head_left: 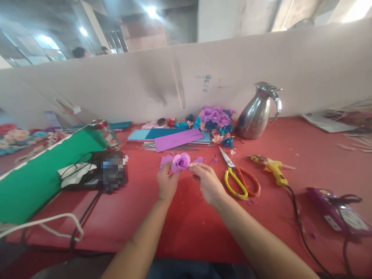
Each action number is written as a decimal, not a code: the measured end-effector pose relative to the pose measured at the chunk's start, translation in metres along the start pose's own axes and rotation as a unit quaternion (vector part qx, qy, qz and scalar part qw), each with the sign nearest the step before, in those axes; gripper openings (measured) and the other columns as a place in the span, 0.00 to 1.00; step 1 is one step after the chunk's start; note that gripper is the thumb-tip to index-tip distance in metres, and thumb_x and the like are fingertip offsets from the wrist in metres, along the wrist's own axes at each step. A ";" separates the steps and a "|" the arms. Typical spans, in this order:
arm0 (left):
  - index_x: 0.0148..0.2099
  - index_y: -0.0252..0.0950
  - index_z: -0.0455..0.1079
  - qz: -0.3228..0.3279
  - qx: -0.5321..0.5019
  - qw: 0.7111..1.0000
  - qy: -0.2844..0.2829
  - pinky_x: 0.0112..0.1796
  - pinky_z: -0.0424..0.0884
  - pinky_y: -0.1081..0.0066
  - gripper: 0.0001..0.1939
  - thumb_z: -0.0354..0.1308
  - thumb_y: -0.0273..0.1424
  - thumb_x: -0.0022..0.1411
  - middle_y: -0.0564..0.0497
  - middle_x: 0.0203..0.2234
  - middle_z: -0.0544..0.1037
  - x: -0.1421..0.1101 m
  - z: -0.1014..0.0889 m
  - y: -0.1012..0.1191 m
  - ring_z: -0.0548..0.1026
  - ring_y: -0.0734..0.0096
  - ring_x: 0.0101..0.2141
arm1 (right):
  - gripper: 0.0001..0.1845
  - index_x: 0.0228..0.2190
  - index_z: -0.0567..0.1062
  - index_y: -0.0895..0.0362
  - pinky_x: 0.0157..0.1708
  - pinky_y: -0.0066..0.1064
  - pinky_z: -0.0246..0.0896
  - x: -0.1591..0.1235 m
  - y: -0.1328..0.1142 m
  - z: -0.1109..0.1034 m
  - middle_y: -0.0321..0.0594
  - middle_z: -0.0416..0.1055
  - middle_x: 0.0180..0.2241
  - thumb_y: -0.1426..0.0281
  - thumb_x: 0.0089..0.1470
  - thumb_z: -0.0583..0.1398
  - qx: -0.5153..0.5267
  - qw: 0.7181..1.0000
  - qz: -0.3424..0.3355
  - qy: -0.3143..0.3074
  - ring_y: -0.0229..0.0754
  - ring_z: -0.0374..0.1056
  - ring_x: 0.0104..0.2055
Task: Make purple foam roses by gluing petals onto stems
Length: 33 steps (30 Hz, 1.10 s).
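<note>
A purple paper flower (180, 162) with curled petals is held up over the red table. My left hand (167, 181) is closed on its base from below left. My right hand (207, 179) touches the flower's right edge, thumb and index finger pinched at a petal. Behind the flower lie purple paper pieces (166, 160), partly hidden by it and the left hand. Scissors (237, 180) with one yellow and one red handle rest to the right, blades apart. Past them lies a yellow hot glue gun (271, 169) with a black cord.
Purple paper strips (178, 140) lie over blue sheets (139, 135). A bunch of finished paper flowers (216, 118) and a steel jug (255, 112) stand by the partition. At right is a purple power strip (338, 213); at left, a green board (49, 174), a glass jar (107, 134) and a black bag (93, 170).
</note>
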State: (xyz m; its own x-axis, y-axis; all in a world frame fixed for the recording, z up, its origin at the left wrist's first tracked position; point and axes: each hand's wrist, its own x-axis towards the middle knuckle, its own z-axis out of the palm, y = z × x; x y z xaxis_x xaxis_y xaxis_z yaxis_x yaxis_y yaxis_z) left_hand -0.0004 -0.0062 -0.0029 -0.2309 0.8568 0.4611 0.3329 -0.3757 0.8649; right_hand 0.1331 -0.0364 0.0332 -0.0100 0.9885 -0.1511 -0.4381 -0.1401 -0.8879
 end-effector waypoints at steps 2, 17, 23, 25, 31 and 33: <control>0.32 0.36 0.75 -0.001 -0.007 1.000 0.002 0.34 0.67 0.72 0.07 0.63 0.32 0.50 0.54 0.26 0.77 0.000 0.000 -0.002 0.72 0.69 0.30 | 0.08 0.24 0.78 0.55 0.36 0.31 0.50 -0.001 0.000 0.001 0.36 0.73 0.29 0.64 0.38 0.63 -0.007 1.000 0.001 0.014 0.40 0.61 0.34; 0.32 0.36 0.75 0.105 0.090 0.989 0.052 0.29 0.66 0.74 0.06 0.59 0.31 0.51 0.54 0.24 0.77 0.000 -0.002 0.011 0.70 0.72 0.25 | 0.16 0.15 0.69 0.57 0.22 0.29 0.39 -0.015 -0.005 0.012 0.32 0.62 0.17 0.59 0.40 0.63 0.000 1.000 0.015 -0.010 0.31 0.50 0.18; 0.32 0.36 0.74 0.131 0.108 0.984 0.053 0.29 0.66 0.74 0.06 0.56 0.27 0.51 0.53 0.25 0.78 0.000 -0.001 0.009 0.70 0.72 0.25 | 0.12 0.14 0.68 0.56 0.22 0.29 0.40 -0.014 -0.005 0.010 0.30 0.58 0.14 0.64 0.39 0.63 0.018 1.000 0.022 -0.012 0.31 0.50 0.19; 0.32 0.36 0.74 0.135 0.111 0.983 0.060 0.29 0.67 0.74 0.06 0.56 0.27 0.51 0.52 0.25 0.78 0.000 -0.001 0.009 0.71 0.72 0.25 | 0.11 0.15 0.68 0.57 0.22 0.28 0.40 -0.015 -0.005 0.010 0.30 0.58 0.15 0.65 0.39 0.63 0.030 0.999 0.025 -0.018 0.31 0.49 0.19; 0.32 0.36 0.74 0.151 0.116 0.979 0.073 0.29 0.66 0.74 0.06 0.56 0.25 0.51 0.52 0.25 0.79 0.000 -0.001 0.009 0.71 0.72 0.25 | 0.11 0.18 0.70 0.58 0.20 0.26 0.36 -0.015 -0.003 0.010 0.30 0.62 0.18 0.65 0.36 0.66 0.078 0.994 0.074 -0.026 0.28 0.50 0.18; 0.31 0.36 0.74 0.162 0.114 0.977 0.075 0.29 0.66 0.74 0.06 0.56 0.25 0.51 0.52 0.25 0.79 0.000 -0.002 0.009 0.71 0.72 0.25 | 0.12 0.19 0.70 0.58 0.19 0.26 0.35 -0.015 -0.003 0.010 0.32 0.65 0.19 0.64 0.35 0.66 0.087 0.991 0.094 -0.030 0.28 0.50 0.17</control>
State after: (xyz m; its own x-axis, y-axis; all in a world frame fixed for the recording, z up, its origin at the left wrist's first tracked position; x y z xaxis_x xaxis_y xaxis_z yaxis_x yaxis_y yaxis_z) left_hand 0.0010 -0.0100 0.0050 -0.2053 0.6387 0.7416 0.6017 -0.5153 0.6103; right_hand 0.1253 -0.0499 0.0426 -0.1574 0.9483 -0.2755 -0.5721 -0.3150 -0.7573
